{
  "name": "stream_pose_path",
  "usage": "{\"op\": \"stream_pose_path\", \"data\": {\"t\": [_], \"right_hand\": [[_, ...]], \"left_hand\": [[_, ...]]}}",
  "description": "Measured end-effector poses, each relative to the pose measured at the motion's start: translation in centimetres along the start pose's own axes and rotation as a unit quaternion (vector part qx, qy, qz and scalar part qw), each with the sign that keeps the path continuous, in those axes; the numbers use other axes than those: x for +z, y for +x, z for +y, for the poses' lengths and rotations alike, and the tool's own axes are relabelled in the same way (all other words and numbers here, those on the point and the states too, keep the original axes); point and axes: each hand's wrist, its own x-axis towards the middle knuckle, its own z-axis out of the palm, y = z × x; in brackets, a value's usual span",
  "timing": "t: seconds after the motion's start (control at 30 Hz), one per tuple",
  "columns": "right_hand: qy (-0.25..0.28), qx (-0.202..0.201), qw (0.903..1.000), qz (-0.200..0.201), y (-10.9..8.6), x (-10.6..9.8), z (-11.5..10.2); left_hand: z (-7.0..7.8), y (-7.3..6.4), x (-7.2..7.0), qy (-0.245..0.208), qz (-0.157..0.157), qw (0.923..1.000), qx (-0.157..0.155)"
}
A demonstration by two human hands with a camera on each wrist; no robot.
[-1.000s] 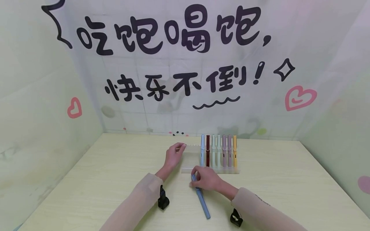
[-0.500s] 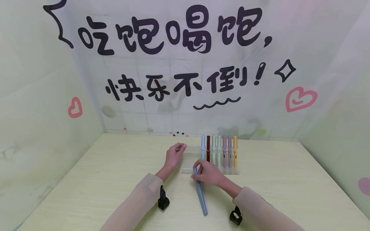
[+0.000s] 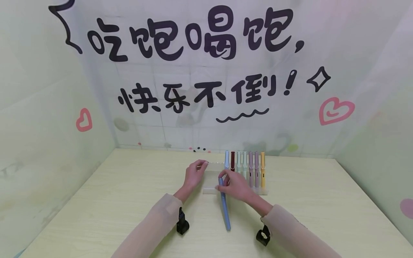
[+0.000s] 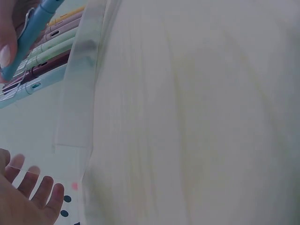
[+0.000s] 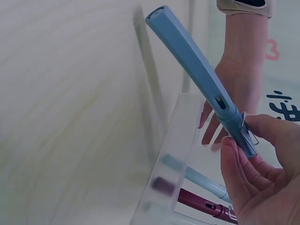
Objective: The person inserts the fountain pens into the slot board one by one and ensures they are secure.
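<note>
My right hand pinches a blue pen by its clipped cap end, thumb and fingertips on either side. The barrel slants down toward the near side of the table. Behind it stands a clear pen rack, its left part holding no pens. My left hand grips the rack's upper left corner; its fingers show partly through the clear plastic. Upright in the rack are a light blue pen, a dark red one, two pale green, two purple and a yellow pen. My right hand covers some lower barrels.
The rack stands on a pale wood-grain table, near a white back cloth with black lettering. Cloth panels also rise at the left and right. Black wrist mounts hang beneath both sleeves.
My right hand has carried the blue pen forward and slightly right, from before the rack to in front of its pens. The left hand keeps its place at the rack's corner.
</note>
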Motion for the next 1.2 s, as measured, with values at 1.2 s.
{"op": "stream_pose_path", "data": {"t": [1.2], "right_hand": [[-0.024, -0.014, 0.9854, 0.168, 3.6, -3.4, -0.9]], "left_hand": [[0.0, 0.1, 0.0, 0.007, 0.006, 0.9999, 0.004]]}}
